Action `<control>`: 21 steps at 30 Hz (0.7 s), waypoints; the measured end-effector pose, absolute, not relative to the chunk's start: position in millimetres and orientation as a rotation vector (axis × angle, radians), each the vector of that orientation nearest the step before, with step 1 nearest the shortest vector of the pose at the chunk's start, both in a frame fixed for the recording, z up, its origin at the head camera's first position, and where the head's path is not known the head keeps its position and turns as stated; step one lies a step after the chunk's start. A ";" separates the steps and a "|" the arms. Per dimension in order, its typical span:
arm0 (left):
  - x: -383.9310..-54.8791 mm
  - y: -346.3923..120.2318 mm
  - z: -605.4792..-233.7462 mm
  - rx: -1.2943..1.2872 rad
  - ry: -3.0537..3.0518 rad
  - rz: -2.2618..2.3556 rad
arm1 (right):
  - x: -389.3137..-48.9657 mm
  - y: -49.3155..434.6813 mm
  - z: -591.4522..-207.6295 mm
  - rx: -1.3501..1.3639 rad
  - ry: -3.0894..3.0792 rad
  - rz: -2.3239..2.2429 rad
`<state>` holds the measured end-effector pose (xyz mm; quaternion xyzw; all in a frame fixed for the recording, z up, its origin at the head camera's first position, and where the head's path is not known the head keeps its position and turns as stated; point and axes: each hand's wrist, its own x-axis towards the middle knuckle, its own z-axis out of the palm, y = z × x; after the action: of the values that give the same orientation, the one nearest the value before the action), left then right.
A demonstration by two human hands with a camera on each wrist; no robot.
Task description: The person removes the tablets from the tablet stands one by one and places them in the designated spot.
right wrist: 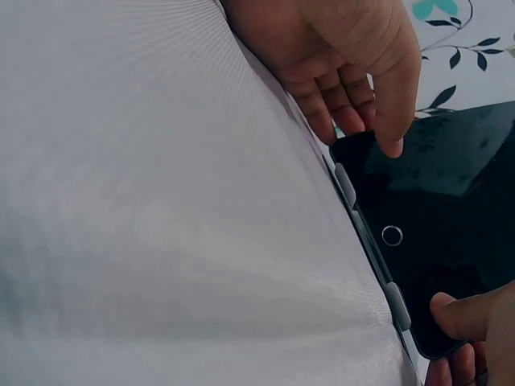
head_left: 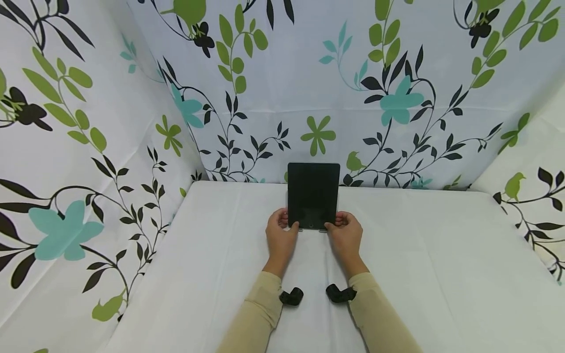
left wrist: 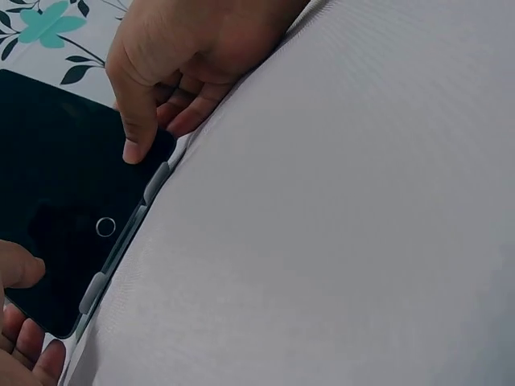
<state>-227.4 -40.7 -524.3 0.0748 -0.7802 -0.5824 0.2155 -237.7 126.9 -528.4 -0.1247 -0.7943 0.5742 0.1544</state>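
A black tablet [head_left: 312, 193] with a dark screen stands tilted back near the far edge of the white table. Two small grey tabs of a stand [left wrist: 156, 183] support its lower edge; the tablet hides the rest of the stand. My left hand [head_left: 281, 235] grips the lower left corner, thumb on the front and fingers curled at the side. At the lower right corner, my right hand [head_left: 346, 238] pinches the tablet in the same way. A round home button [right wrist: 392, 236] shows between the thumbs in the right wrist view.
A white cloth [head_left: 419, 274] covers the table. Behind and to the left hang white curtains [head_left: 273, 68] printed with leaves, flowers and birds. Black cameras sit at the left wrist [head_left: 291, 296] and right wrist [head_left: 341, 293], over beige sleeves.
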 end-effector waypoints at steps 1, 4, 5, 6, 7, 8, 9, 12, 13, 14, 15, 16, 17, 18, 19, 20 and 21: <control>-226.9 -41.5 -525.5 0.199 -2.163 -1.610 | -236.4 126.4 -528.5 -0.349 -2.271 1.655; -225.3 -43.0 -526.1 0.152 -2.142 -1.632 | -234.2 126.8 -528.6 -0.316 -2.250 1.664; -225.1 -43.3 -526.0 0.134 -2.133 -1.639 | -233.8 127.2 -528.5 -0.301 -2.240 1.669; -224.8 -43.4 -525.9 0.113 -2.124 -1.646 | -233.6 127.9 -528.6 -0.286 -2.231 1.677; -224.6 -43.5 -525.6 0.099 -2.120 -1.648 | -233.5 128.6 -528.8 -0.270 -2.217 1.690; -224.6 -43.5 -525.1 0.083 -2.115 -1.646 | -233.7 129.3 -529.2 -0.256 -2.206 1.698; -224.7 -43.7 -525.1 0.070 -2.112 -1.639 | -233.9 130.0 -529.7 -0.240 -2.192 1.716; -225.1 -44.2 -525.9 0.039 -2.109 -1.594 | -234.8 131.5 -531.5 -0.198 -2.148 1.778; -225.2 -44.6 -526.2 0.027 -2.106 -1.579 | -234.9 131.8 -531.9 -0.185 -2.134 1.799; -225.3 -45.0 -526.4 0.015 -2.102 -1.569 | -234.9 131.9 -532.0 -0.176 -2.126 1.814; -225.2 -45.5 -526.4 0.002 -2.093 -1.566 | -234.9 131.9 -532.2 -0.166 -2.116 1.832; -225.2 -45.9 -526.4 -0.009 -2.087 -1.558 | -234.8 131.8 -532.1 -0.160 -2.108 1.845; -225.3 -46.5 -526.3 -0.016 -2.084 -1.555 | -234.7 131.7 -532.1 -0.155 -2.101 1.857; -225.4 -47.0 -526.3 -0.022 -2.082 -1.549 | -234.4 131.5 -531.6 -0.149 -2.095 1.867; -225.8 -47.6 -526.5 -0.028 -2.080 -1.541 | -234.1 131.3 -531.1 -0.143 -2.087 1.879; -225.7 -48.2 -525.9 -0.034 -2.080 -1.537 | -233.7 131.1 -530.5 -0.138 -2.077 1.890; -225.7 -48.7 -525.5 -0.039 -2.080 -1.530 | -233.4 130.8 -530.0 -0.131 -2.064 1.901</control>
<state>-225.7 -48.7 -525.5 -0.0146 -0.7742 -0.5694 0.2761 -233.4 130.8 -530.0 -0.0459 -0.7247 0.6673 0.1656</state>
